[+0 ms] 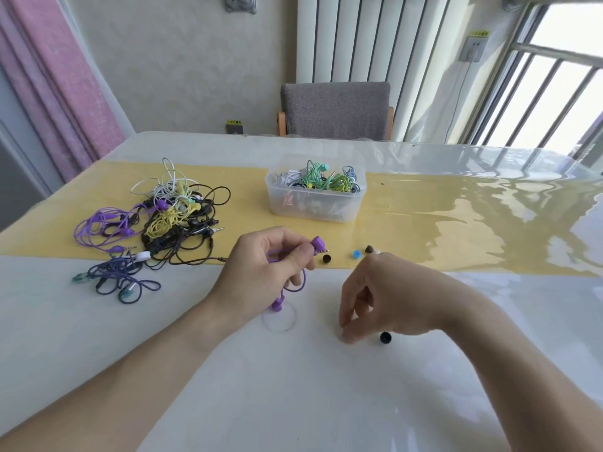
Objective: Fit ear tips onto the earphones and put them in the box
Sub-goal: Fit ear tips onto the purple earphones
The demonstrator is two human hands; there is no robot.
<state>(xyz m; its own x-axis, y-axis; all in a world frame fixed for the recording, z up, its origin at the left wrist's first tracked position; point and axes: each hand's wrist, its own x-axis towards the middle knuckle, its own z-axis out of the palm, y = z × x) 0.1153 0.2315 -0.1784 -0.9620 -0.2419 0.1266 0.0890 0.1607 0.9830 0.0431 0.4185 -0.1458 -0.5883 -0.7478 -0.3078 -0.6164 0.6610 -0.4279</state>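
Observation:
My left hand (267,265) grips a purple earphone (317,243) with its bud sticking out past the thumb; the cord loops below and a second purple bud (277,306) hangs near the table. My right hand (375,295) reaches down with fingertips bunched on the white table surface; whether they pinch anything is hidden. A black ear tip (385,337) lies just right of those fingertips. More loose tips lie on the yellow runner: a black one (326,258), a blue one (357,254), a brown one (369,249). The clear plastic box (315,203) holds several earphones.
A tangled pile of earphones (173,216) in purple, yellow, black and white lies at the left, with a dark blue pair (120,275) in front of it. A grey chair (336,109) stands behind the table. The glossy table cover reflects the window at right.

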